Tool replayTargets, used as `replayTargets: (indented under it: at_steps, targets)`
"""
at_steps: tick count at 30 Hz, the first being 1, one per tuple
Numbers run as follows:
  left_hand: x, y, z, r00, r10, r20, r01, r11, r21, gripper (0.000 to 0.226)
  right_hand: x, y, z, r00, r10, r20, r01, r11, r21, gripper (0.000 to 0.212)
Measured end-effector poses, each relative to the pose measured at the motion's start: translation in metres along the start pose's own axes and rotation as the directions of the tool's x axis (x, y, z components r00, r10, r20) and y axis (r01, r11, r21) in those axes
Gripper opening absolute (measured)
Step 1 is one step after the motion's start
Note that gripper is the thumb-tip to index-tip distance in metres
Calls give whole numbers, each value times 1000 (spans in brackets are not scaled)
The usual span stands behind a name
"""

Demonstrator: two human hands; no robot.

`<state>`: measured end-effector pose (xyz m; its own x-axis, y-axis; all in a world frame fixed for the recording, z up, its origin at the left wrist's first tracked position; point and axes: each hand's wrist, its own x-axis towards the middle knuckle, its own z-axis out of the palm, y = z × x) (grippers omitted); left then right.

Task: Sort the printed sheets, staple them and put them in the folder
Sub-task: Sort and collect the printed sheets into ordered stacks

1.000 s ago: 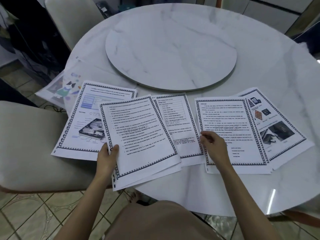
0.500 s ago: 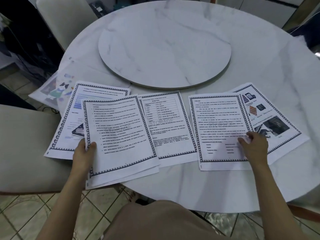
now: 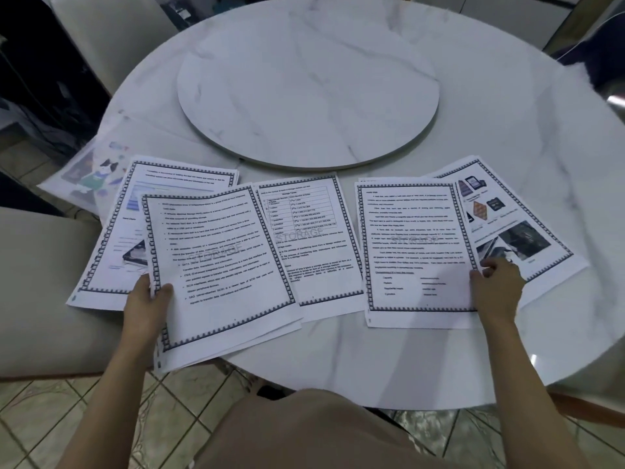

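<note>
Printed sheets with dark patterned borders lie fanned along the near edge of the round marble table (image 3: 507, 123). My left hand (image 3: 147, 304) grips a small stack of text sheets (image 3: 220, 265) by its left edge; the stack hangs over the table edge. Under it lie a sheet with a hard-drive picture (image 3: 118, 242) and a sheet with a table (image 3: 307, 238). My right hand (image 3: 497, 287) pinches the right edge of a text sheet (image 3: 416, 245), which overlaps a sheet with photos (image 3: 514, 225). A clear plastic folder with a cat picture (image 3: 91, 174) lies at the far left.
A round marble turntable (image 3: 307, 82) fills the table's middle. Pale upholstered chairs stand at the left (image 3: 44, 282) and at the back left (image 3: 111, 32). Tiled floor shows below the table edge.
My right hand slid from the left edge of the right-hand text sheet to its right edge. My left hand moved the held stack a little to the left.
</note>
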<state>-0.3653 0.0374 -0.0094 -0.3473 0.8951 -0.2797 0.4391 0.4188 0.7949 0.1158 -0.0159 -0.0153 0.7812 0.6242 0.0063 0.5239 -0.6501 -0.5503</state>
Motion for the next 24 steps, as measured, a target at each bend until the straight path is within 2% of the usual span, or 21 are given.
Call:
replayTargets:
  at_steps: [3, 9, 17, 24]
  targets:
    - [-3, 3, 4, 1000, -3, -10, 3, 1000, -20, 36, 1, -1, -5, 1000, -18, 4, 18, 998, 68, 20]
    - [-8, 7, 12, 1000, -4, -11, 3, 999, -37, 36, 4, 1, -6, 999, -21, 45, 16, 994, 109, 18]
    - [-17, 10, 24, 1000, -10, -2, 10, 999, -51, 35, 7, -9, -9, 988, 43, 150, -67, 985, 156, 35]
    - [-22, 14, 31, 1000, -23, 8, 23, 996, -82, 37, 10, -12, -13, 991, -46, 129, 19, 979, 202, 25]
